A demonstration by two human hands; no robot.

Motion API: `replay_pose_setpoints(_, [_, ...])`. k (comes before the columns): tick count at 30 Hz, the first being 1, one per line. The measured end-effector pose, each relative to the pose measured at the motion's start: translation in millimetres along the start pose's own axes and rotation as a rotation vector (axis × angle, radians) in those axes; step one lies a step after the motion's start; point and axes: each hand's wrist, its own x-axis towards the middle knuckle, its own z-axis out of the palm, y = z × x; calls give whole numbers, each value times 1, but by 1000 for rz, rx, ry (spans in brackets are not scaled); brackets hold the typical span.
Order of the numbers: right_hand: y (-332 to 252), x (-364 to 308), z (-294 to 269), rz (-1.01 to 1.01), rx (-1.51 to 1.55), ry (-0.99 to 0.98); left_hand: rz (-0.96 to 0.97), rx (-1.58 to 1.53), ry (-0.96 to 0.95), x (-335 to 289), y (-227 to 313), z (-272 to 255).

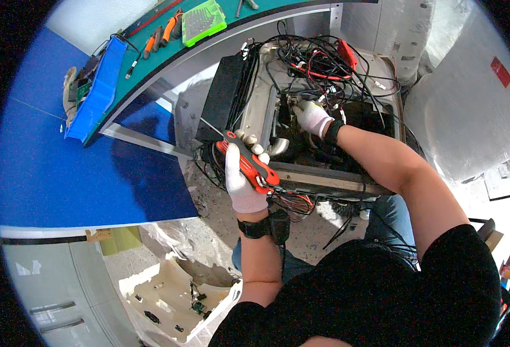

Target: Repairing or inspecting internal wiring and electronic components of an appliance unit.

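My left hand (242, 179), in a white glove, is closed round a red and black folding hex key set (249, 162) with one thin key swung out to the upper left. My right hand (313, 117), gloved too, reaches into the open body of a machine (318, 174). Its fingers are bent at a fitting inside; what they grip is too dark and small to make out. A pale curved pipe end (279, 147) sticks up in the cavity, between my two hands. Black cables with some red wires (324, 63) lie heaped on the machine's far side.
A black box (220, 92) stands left of the machine. The green bench (145, 75) holds orange-handled pliers (168, 29), a green bit case (203, 23) and a blue tray (96, 87). A cream plastic shell (174, 301) lies on the floor; a wrapped bulky object (469, 110) stands right.
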Motion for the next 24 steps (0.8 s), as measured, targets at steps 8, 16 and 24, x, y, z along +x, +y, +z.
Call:
replay_pose_setpoints(8, [1,5,-11,31,351,-110,12,22,28,0,-1,1])
replay_pose_setpoints(16, [11,4,-6,-71,-66,-67,1,-18,13,0,-2,2])
replay_pose_setpoints(24, [16,11,16,-237,-657,-136,12,-16,4,0,0,-3])
